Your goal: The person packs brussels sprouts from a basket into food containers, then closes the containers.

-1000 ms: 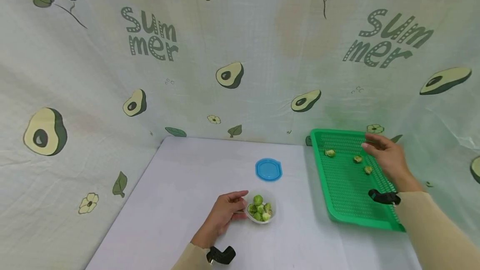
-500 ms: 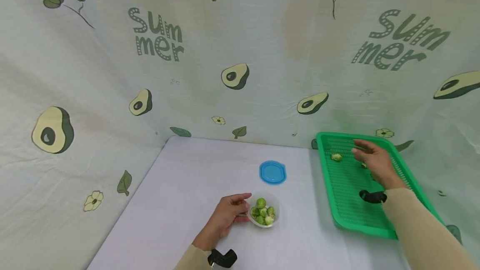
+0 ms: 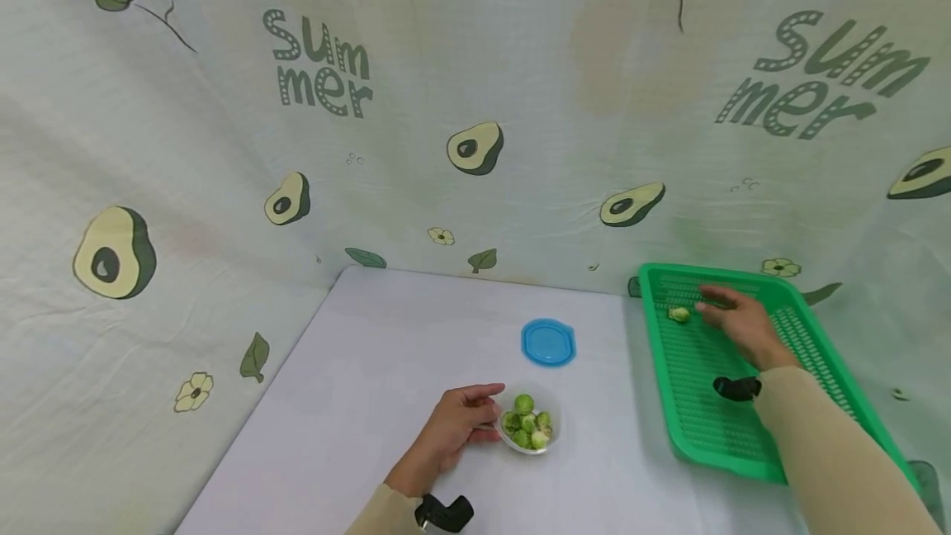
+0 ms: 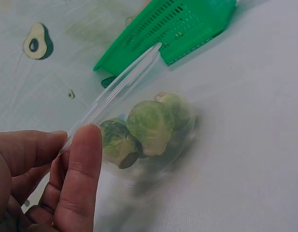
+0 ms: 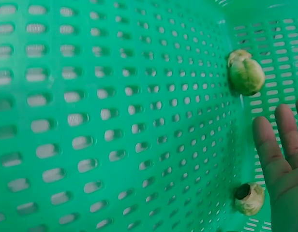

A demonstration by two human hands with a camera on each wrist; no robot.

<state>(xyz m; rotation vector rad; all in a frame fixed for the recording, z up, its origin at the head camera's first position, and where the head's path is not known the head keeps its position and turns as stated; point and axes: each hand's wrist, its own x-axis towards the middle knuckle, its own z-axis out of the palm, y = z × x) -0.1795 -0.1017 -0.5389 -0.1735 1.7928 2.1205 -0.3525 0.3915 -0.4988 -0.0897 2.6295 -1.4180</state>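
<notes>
My left hand (image 3: 462,426) pinches the rim of a small clear plastic bowl (image 4: 166,72) standing on the table. Several green Brussels sprouts (image 3: 526,428) lie piled in this bowl. Over the far part of a green perforated basket (image 3: 691,459) my right hand (image 3: 743,329) reaches with fingers extended, holding nothing. A Brussels sprout (image 5: 247,73) lies just beyond its fingertips, against the basket's side. Beside the palm, in the right wrist view, another sprout (image 5: 249,198) shows its brown cut end; in the head view the hand hides it.
A blue plastic lid (image 3: 548,343) lies flat on the white table (image 3: 416,329), behind the bowl. The basket stands along the table's right side. A printed cloth (image 3: 535,64) hangs behind and along the sides.
My right hand has moved inward and down over the basket, covering two sprouts in the head view. The left hand keeps its hold on the bowl. The head view has turned slightly.
</notes>
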